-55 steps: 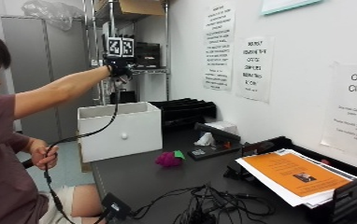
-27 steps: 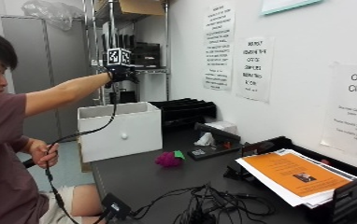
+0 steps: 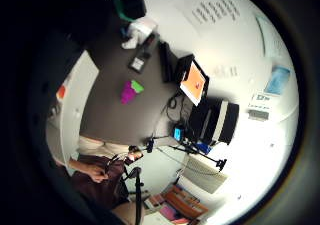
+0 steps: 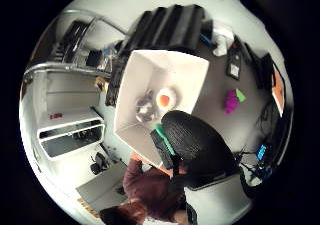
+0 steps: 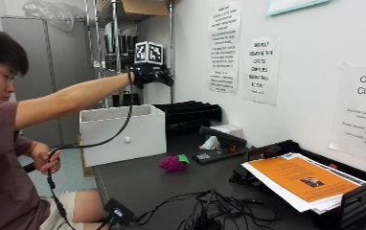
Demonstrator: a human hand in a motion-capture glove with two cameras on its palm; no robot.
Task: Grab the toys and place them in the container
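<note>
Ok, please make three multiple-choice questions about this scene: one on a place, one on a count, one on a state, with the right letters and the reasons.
1. Where is the purple toy?
A. On the dark table, beside the white container
B. Inside the container
C. On the orange paper

2. How many toys lie inside the container, by the thumb side palm view?
A. None
B. Two
C. Five

3. What is the state of the gloved right hand?
A. Resting flat on the table
B. Raised above the container, no toy seen in its grip
C. Pressing on the purple toy

Answers:
1 A, the outside view shows it on the table in front of the container.
2 B, a grey toy and an orange and white toy lie on its floor.
3 B, the arm reaches out high over the container.
</note>
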